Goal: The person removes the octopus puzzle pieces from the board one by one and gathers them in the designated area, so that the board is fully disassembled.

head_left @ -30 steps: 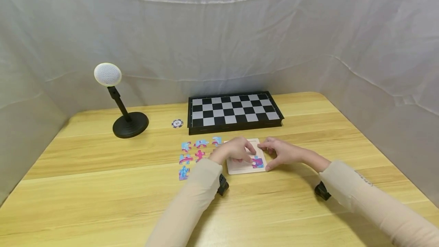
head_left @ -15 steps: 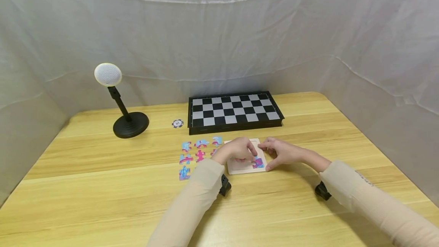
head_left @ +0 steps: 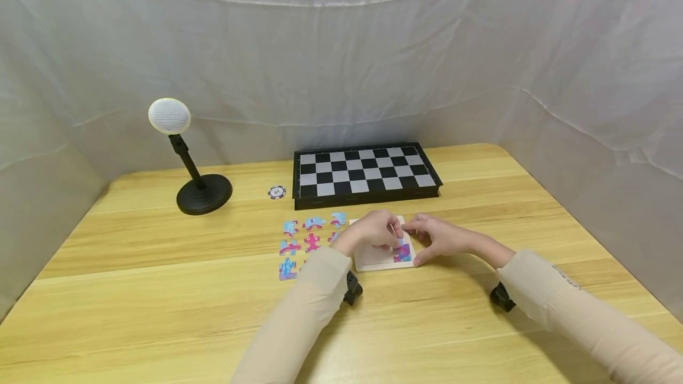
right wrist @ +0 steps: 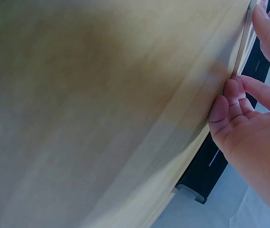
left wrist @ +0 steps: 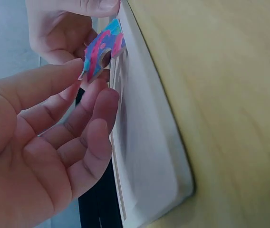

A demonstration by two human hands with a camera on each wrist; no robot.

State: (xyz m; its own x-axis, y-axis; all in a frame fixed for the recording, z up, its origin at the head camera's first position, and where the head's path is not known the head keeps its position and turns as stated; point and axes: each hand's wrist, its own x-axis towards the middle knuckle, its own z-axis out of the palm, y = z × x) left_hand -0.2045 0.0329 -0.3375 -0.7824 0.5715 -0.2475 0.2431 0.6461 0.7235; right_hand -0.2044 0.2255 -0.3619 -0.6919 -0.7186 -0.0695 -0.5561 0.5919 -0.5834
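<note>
A small blue, purple and pink jigsaw piece (left wrist: 101, 50) tilts over the right part of a pale wooden puzzle tray (head_left: 373, 264). My left hand (head_left: 375, 232) pinches the piece's edge between thumb and fingers, its other fingers curled over the tray, as the left wrist view shows. My right hand (head_left: 440, 237) holds the tray's right side, thumb near the front corner and index finger farther back. In the right wrist view its fingers (right wrist: 227, 102) are bent against the tray's edge. My left hand covers much of the tray's inside.
Several loose jigsaw pieces (head_left: 312, 243) lie left of the tray, some partly behind my left arm. Behind it stands a black folded chessboard (head_left: 365, 172). A poker chip (head_left: 276, 192) and a round white-headed stand (head_left: 204, 193) are farther left. Grey cloth (head_left: 341, 64) encloses the table (head_left: 160, 313).
My left hand has shifted slightly right, and its fingers have drawn in on the jigsaw piece at the tray's right side. My right hand stays in place at the tray.
</note>
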